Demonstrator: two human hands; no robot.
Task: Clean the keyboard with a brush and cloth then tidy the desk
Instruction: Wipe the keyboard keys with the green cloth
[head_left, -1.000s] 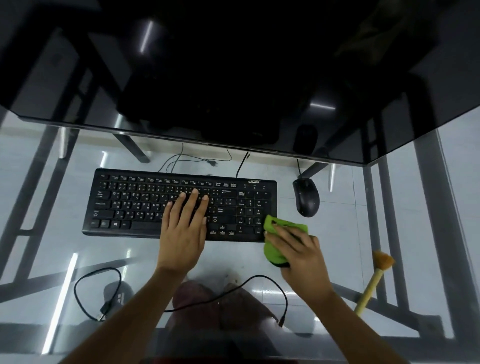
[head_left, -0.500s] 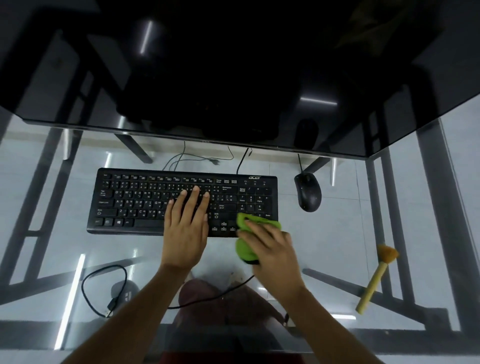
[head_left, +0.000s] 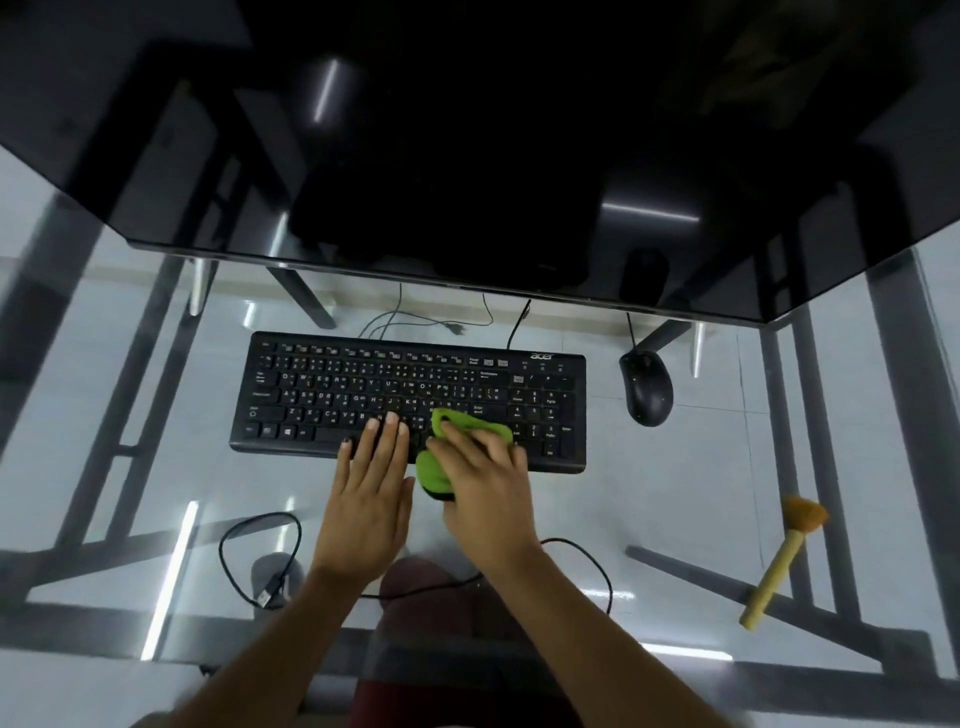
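Note:
A black keyboard (head_left: 363, 395) lies on the glass desk (head_left: 691, 467) below the monitor. My right hand (head_left: 485, 486) presses a green cloth (head_left: 457, 426) onto the keyboard's lower middle keys, just left of the number pad. My left hand (head_left: 371, 483) lies flat beside it, its fingertips resting on the bottom key rows and the front edge. A brush (head_left: 784, 556) with a wooden handle and orange bristles lies on the desk at the right, away from both hands.
A black mouse (head_left: 647, 389) sits right of the keyboard. A dark monitor (head_left: 467, 156) overhangs the back of the desk. A loose black cable (head_left: 260, 556) with a plug loops at the front left and runs under my forearms.
My right hand has slid the green cloth leftward, from the keyboard's right end across the number pad to the middle keys. My left hand has drawn back slightly toward the front edge.

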